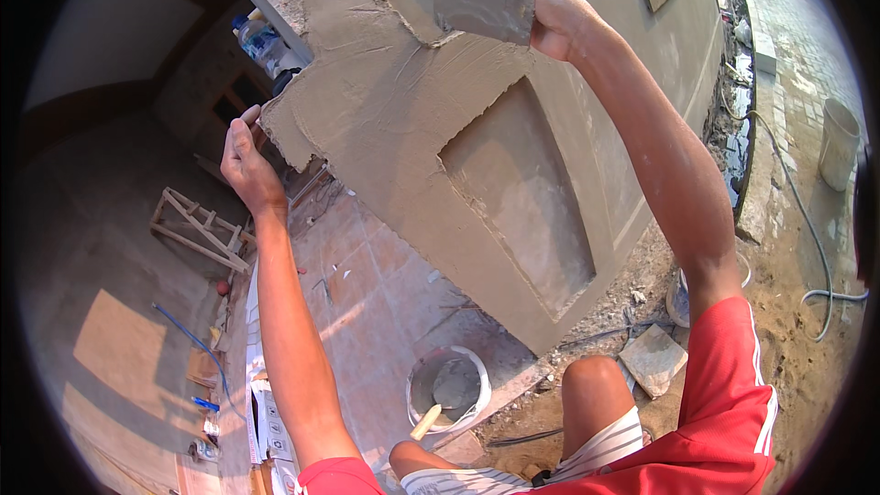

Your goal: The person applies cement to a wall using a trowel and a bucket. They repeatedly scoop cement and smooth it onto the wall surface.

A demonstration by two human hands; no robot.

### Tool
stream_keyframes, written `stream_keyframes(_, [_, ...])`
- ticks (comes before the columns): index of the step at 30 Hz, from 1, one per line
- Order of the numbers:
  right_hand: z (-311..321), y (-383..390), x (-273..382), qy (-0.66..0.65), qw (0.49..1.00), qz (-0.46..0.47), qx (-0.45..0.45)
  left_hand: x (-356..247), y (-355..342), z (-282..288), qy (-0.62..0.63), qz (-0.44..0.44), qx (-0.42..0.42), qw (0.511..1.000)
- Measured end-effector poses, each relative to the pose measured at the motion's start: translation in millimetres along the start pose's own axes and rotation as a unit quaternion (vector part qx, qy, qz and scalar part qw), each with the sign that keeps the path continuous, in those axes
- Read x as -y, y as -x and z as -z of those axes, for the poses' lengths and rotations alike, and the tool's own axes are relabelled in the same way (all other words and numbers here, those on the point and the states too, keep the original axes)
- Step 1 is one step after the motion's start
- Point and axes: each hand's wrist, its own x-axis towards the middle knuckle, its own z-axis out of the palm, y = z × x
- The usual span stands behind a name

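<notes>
My right hand grips a plastering trowel. The flat grey, mortar-smeared blade points left, over the upper part of a wall coated in wet grey plaster. The trowel's handle is hidden in my fist. My left hand is raised at the left edge of the plaster, beside a ragged overhanging lip of mortar. Its fingers are stretched upward, and I see nothing held in them; whether they touch the edge I cannot tell. Below the wet coat, the wall has a recessed panel with a raised border.
A white bucket of mortar with a pale handle sticking out stands by my knees. Another bucket is partly behind my right arm. Plastic bottles sit behind the wall. A wooden frame stands at left; a hose and grey bin are at right.
</notes>
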Motion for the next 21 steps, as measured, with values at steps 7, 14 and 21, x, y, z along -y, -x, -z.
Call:
stream_keyframes(7, [-14, 7, -6, -0.002, 0.999, -0.033, 0.004, 0, -1, -2, 0.001, -0.012, -0.025, 1.000])
stream_keyframes(14, [-21, 6, -10, -0.028, 0.999, -0.031, -0.005, 0, 1, -5, 0.013, -0.014, -0.024, 1.000])
stream_keyframes(21, [-22, -1, -14, -0.069, 0.997, -0.036, -0.004, 5, -1, 1, 0.012, -0.003, -0.008, 1.000])
